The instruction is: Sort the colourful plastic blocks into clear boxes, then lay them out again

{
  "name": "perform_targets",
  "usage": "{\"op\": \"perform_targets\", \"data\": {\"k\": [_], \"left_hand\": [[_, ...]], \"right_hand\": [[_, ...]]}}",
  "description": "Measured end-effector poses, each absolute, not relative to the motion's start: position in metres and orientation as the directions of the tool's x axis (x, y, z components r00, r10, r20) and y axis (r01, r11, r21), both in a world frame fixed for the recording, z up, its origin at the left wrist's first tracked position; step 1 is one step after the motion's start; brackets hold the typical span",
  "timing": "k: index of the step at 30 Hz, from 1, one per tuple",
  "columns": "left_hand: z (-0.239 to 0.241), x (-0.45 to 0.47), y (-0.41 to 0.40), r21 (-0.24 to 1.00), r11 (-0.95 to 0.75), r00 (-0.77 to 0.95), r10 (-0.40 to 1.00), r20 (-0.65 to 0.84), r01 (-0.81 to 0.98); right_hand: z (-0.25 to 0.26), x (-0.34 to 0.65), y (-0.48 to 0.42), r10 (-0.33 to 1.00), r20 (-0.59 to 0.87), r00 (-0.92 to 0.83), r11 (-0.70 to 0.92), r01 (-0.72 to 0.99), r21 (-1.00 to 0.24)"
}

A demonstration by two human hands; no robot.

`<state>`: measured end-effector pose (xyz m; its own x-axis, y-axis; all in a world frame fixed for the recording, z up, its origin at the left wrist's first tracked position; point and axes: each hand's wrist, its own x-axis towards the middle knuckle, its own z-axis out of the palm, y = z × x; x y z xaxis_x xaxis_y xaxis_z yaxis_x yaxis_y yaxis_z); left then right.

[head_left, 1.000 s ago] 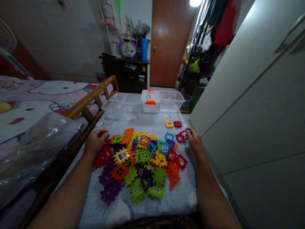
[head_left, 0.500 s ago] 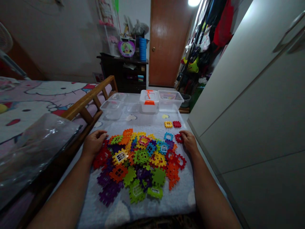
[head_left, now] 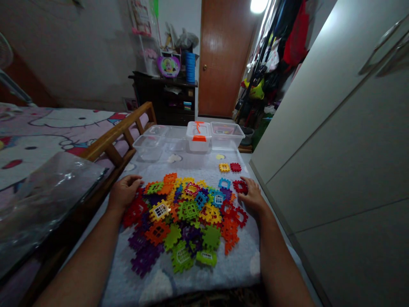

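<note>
A heap of flat, toothed plastic building tiles (head_left: 188,217) in red, orange, yellow, green, blue and purple lies on a pale grey blanket (head_left: 220,273). My left hand (head_left: 124,192) rests at the heap's left edge, fingers curled over red tiles. My right hand (head_left: 252,195) lies at the heap's right edge, fingers spread flat, touching a dark red tile (head_left: 239,186). A yellow tile (head_left: 224,167) and a red tile (head_left: 235,167) lie apart, farther back.
Clear plastic boxes (head_left: 150,146) and a white box with an orange latch (head_left: 199,137) stand at the blanket's far end. A wooden bed rail (head_left: 121,132) runs along the left, a white cupboard (head_left: 335,140) along the right. A clear plastic sheet (head_left: 41,192) lies left.
My right hand has drawn a dark red tile leftwards to the heap's edge and flattened out. My left hand has stayed put.
</note>
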<state>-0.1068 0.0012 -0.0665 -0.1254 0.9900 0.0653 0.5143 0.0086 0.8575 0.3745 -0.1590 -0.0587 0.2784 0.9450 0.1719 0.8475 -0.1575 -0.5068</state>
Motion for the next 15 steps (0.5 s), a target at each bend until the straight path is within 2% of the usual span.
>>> {"op": "perform_targets", "data": {"k": [12, 15], "left_hand": [[-0.0621, -0.1054, 0.0001, 0.835, -0.013, -0.117, 0.989, 0.093, 0.551], [-0.0633, -0.1056, 0.0003, 0.837, -0.009, -0.119, 0.989, 0.088, 0.547]], "right_hand": [[-0.0545, 0.3791, -0.1597, 0.946, 0.198, 0.257, -0.105, 0.82, -0.563], [-0.0532, 0.3764, -0.158, 0.945, 0.178, 0.273, -0.135, 0.825, -0.549]]}}
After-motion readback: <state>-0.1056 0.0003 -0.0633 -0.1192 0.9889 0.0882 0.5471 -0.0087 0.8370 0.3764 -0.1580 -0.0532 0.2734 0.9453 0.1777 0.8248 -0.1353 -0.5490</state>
